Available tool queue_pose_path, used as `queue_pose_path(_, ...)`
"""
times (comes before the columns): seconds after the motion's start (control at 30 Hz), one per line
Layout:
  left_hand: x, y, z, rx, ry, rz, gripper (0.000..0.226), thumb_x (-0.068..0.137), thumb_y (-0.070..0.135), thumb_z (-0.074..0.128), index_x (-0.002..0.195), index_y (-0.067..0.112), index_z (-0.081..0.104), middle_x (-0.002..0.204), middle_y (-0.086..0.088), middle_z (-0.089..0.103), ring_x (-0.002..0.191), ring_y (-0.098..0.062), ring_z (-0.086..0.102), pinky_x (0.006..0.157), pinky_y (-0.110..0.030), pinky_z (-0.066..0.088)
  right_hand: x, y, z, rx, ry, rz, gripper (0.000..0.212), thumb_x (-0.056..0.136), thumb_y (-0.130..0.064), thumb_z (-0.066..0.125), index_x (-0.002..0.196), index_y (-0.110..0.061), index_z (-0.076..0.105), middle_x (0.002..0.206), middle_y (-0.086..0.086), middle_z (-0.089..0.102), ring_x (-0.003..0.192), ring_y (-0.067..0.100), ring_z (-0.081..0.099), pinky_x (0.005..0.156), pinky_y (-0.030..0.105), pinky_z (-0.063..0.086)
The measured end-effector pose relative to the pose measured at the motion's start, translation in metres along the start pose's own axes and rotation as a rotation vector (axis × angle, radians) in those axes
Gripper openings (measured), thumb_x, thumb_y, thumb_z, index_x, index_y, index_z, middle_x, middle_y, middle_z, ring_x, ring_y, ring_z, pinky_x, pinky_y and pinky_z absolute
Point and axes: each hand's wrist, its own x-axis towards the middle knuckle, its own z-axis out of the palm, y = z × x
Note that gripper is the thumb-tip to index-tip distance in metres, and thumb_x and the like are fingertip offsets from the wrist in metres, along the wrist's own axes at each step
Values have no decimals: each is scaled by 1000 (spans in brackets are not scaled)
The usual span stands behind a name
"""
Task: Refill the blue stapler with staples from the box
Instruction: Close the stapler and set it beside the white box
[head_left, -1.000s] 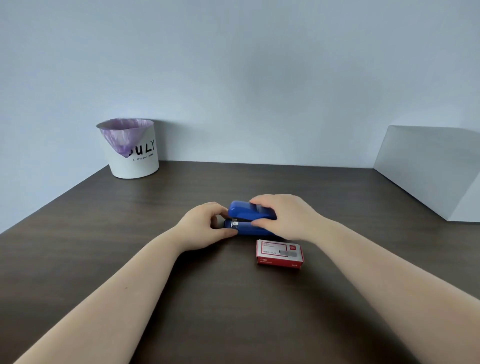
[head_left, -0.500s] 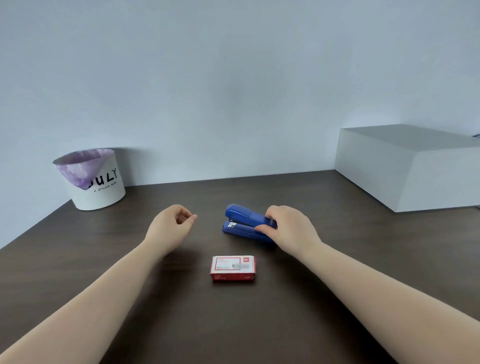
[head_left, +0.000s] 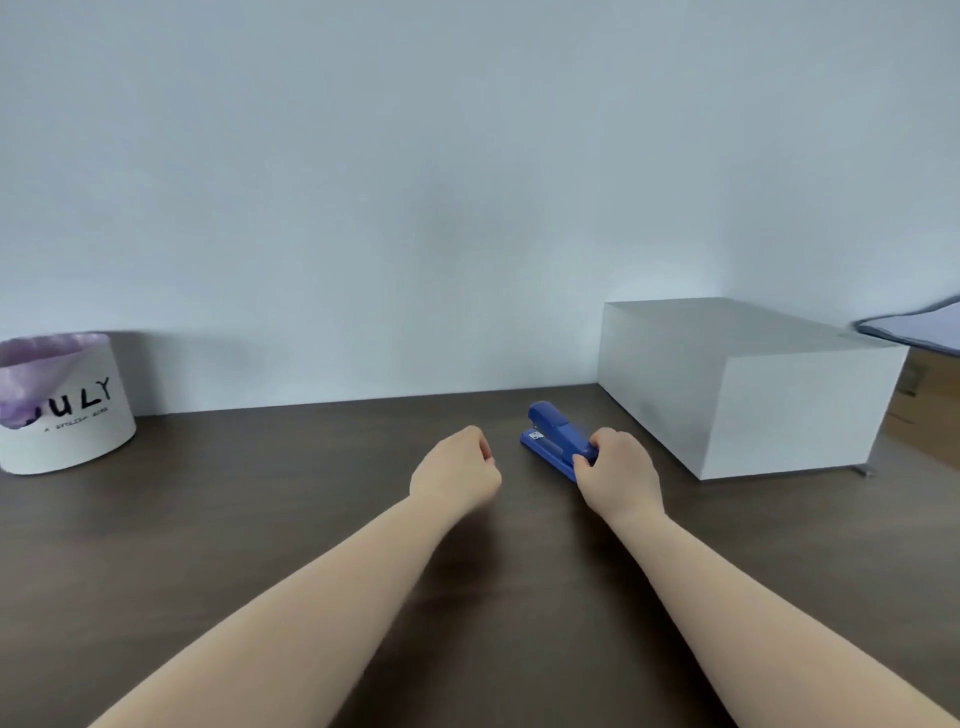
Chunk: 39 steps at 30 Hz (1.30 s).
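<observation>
The blue stapler (head_left: 551, 435) lies closed on the dark wooden table (head_left: 260, 519), angled with its nose toward the far left. My right hand (head_left: 617, 474) grips its near end, fingers wrapped on the rear. My left hand (head_left: 455, 472) rests on the table a little left of the stapler, fingers curled in a loose fist with nothing in it. The red staple box is not visible; it may be hidden behind my forearms.
A white bucket (head_left: 67, 410) with a purple liner and black lettering stands at the far left against the wall. A large white box (head_left: 748, 384) sits just right of the stapler. A blue-grey sheet (head_left: 919, 327) pokes in at the right edge.
My left hand let go of the stapler and pulled back into a fist. The stapler, held by my right hand, moved toward the white box. The view tilted up and the staple box dropped out of sight.
</observation>
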Motion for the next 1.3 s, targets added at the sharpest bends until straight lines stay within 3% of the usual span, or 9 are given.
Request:
queue_pose_path(0.17, 30, 22, 33, 83, -50, -12, 19, 89, 28, 45, 102, 17, 54, 110, -2, 62, 98, -25, 57, 76, -32, 42, 38, 15, 9, -31, 52, 39, 16, 89, -19, 51, 78, -8, 46, 90, 14, 55, 73, 26, 47, 61, 33, 36)
queue_pose_path(0.43, 73, 28, 64, 190, 44, 1, 23, 91, 34, 41, 99, 16, 54, 107, -4, 64, 98, -27, 59, 72, -32, 40, 97, 35, 28, -76, 100, 43, 20, 93, -20, 51, 98, -1, 56, 102, 18, 57, 74, 26, 44, 63, 33, 34)
queue_pose_path(0.67, 95, 30, 74, 196, 76, 18, 21, 90, 34, 43, 95, 16, 54, 102, -3, 64, 94, -27, 59, 71, -31, 40, 129, 51, 38, -155, 150, 29, 17, 92, -11, 48, 101, 1, 56, 103, 23, 59, 91, 39, 58, 64, 34, 36)
queue_pose_path(0.9, 95, 30, 74, 157, 79, 14, 17, 88, 35, 45, 90, 20, 54, 100, 2, 64, 93, -23, 57, 70, -30, 38, 131, 47, 35, -338, 156, -24, 21, 89, -2, 43, 105, 1, 56, 126, 20, 40, 91, 37, 56, 62, 35, 36)
queue_pose_path(1.0, 92, 30, 73, 150, 77, 23, 17, 88, 34, 45, 91, 20, 54, 100, 2, 64, 94, -23, 57, 70, -30, 38, 131, 48, 35, -380, 98, -22, 27, 89, -4, 42, 113, -1, 55, 122, 19, 43, 98, 37, 54, 66, 36, 37)
queue_pose_path(1.13, 85, 31, 69, 131, 59, 34, 19, 89, 35, 46, 93, 19, 55, 101, 0, 65, 96, -25, 58, 72, -30, 40, 122, 50, 33, -301, 84, -1, 22, 88, -3, 43, 108, -2, 50, 118, 21, 46, 94, 39, 55, 66, 37, 38)
queue_pose_path(1.3, 74, 32, 64, 48, -10, 23, 17, 87, 36, 48, 87, 20, 53, 103, -2, 66, 93, -24, 57, 74, -31, 41, 89, 40, 23, -241, 55, -93, 24, 95, -21, 41, 109, -4, 51, 115, 19, 54, 97, 38, 54, 65, 36, 39)
